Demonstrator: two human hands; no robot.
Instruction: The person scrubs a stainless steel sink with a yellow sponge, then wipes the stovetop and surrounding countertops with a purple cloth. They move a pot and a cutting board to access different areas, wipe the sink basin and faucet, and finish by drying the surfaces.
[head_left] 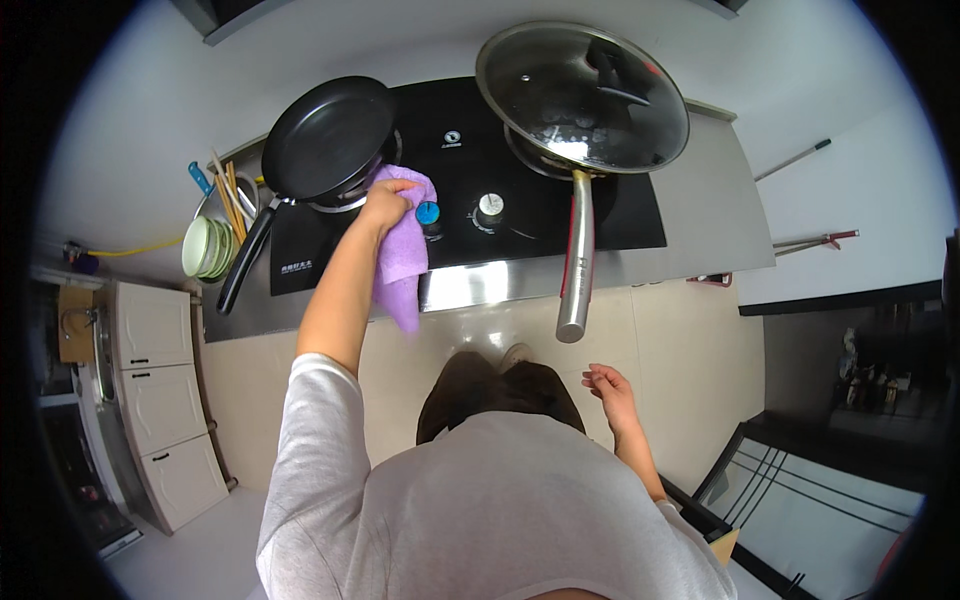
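My left hand (pixel 387 204) is closed on a purple cloth (pixel 404 250) at the black gas stove (pixel 450 105), beside the left burner. Part of the cloth hangs over the stove's front edge. Just beyond that hand, a black frying pan (pixel 330 138) rests on the left burner, its dark handle pointing toward me on the left. A blue-faced knob (pixel 428 212) touches or nearly touches the cloth; a silver knob (pixel 490 206) is to its right. My right hand (pixel 612 393) hangs free in front of the counter, fingers loosely apart and holding nothing.
A large wok with a glass lid (pixel 560 95) stands on the right burner, its steel handle (pixel 577 270) jutting past the counter edge toward me. Green bowls (pixel 205 248) and chopsticks (pixel 232 200) crowd the counter's left end. White cabinets (pixel 160 370) stand farther left.
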